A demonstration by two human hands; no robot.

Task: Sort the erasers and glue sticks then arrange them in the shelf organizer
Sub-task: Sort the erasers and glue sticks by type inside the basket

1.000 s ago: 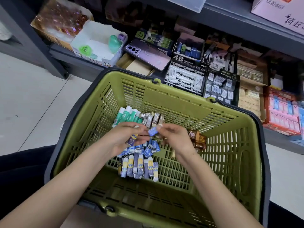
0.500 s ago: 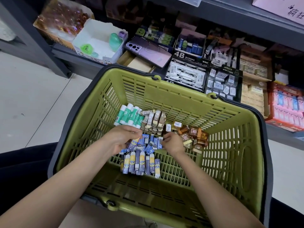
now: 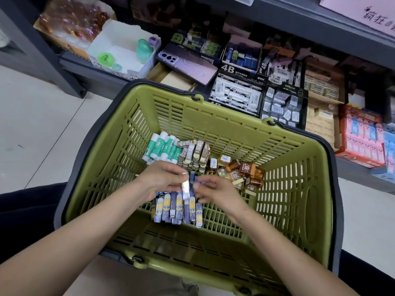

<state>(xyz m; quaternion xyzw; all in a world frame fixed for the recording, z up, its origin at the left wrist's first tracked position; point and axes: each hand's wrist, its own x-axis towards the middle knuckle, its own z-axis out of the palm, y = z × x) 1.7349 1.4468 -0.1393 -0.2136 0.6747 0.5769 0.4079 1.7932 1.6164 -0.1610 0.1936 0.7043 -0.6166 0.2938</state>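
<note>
Both hands have lifted since half a second ago: left hand (image 3: 164, 180) pinches a white-ended eraser (image 3: 185, 190), right hand (image 3: 215, 189) grips a blue one above the basket (image 3: 299, 189) floor, so sorting continues.

1. "4B" stands in white on the black display box (image 3: 236, 90) on the shelf beyond the green basket (image 3: 213, 124).
2. "2B" marks the brown-sleeved erasers (image 3: 195, 153) inside the basket.
3. "miffy" tops the black box (image 3: 285, 103) right of the 4B box.
</note>
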